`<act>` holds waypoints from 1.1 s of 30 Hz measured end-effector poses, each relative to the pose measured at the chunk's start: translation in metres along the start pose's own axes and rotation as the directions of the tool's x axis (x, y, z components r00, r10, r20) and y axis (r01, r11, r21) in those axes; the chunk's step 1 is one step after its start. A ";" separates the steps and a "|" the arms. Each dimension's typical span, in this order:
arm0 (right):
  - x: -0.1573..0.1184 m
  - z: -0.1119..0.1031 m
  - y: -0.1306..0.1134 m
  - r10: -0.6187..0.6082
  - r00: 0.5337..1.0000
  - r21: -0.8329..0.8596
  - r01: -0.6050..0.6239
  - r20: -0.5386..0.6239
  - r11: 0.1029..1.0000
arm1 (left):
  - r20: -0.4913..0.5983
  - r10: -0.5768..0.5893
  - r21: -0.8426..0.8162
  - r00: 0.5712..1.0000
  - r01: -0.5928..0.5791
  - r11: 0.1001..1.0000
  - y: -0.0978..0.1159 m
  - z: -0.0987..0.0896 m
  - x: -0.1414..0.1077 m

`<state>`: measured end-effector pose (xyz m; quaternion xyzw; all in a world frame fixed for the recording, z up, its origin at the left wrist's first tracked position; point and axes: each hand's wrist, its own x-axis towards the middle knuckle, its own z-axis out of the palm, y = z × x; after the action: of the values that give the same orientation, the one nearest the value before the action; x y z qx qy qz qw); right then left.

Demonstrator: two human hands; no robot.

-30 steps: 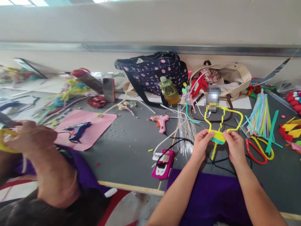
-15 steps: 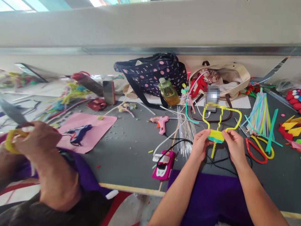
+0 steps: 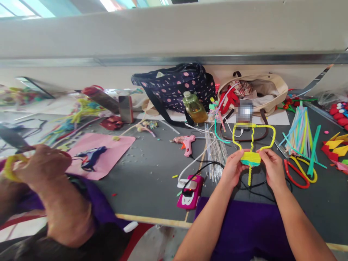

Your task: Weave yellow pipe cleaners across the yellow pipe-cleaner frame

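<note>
Both of my hands hold a yellow pipe-cleaner frame (image 3: 250,157) above the dark table, one at each side of its yellow and teal wrapped middle. My left hand (image 3: 234,166) pinches the left edge of the wrapped part. The right edge is pinched by my right hand (image 3: 272,166). Two yellow loops and a twisted centre strand rise from the wrapped part, and a short yellow stem hangs below. Beyond the loops lies a blurred-out phone (image 3: 244,111) with a white cable. Thin silvery wires (image 3: 214,154) lie left of my left hand.
A pink glue gun (image 3: 186,143), a magenta power strip (image 3: 190,192) and black cords lie to the left. Scissors (image 3: 299,172) and pastel pipe cleaners (image 3: 300,132) are on the right. Behind stand a bottle (image 3: 195,107) and bags. A co-worker's hands (image 3: 40,165) work at far left.
The yellow frame in my hands has tilted slightly, its loops shifting left and its lower stem swinging right and more upright. Both hands keep their hold. The co-worker's hands moved slightly.
</note>
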<state>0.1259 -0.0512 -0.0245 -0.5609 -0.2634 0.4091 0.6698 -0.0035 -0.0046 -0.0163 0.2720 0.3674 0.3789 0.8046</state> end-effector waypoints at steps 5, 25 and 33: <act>0.002 0.001 0.000 0.071 0.997 0.115 -0.067 -0.029 0.991 | 0.144 -0.067 0.029 0.987 0.064 0.998 -0.002 0.002 -0.003; 0.003 0.002 0.008 0.034 0.998 0.070 -0.031 -0.051 0.997 | 0.027 0.099 0.005 0.995 -0.099 0.995 -0.009 0.010 -0.005; 0.004 -0.001 0.004 0.042 0.999 0.049 -0.041 -0.018 0.998 | 0.048 0.056 0.021 0.997 -0.057 0.998 -0.010 0.006 -0.002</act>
<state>0.1278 -0.0482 -0.0291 -0.5536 -0.2356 0.4238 0.6770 0.0046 -0.0128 -0.0193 0.3003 0.3446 0.3908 0.7990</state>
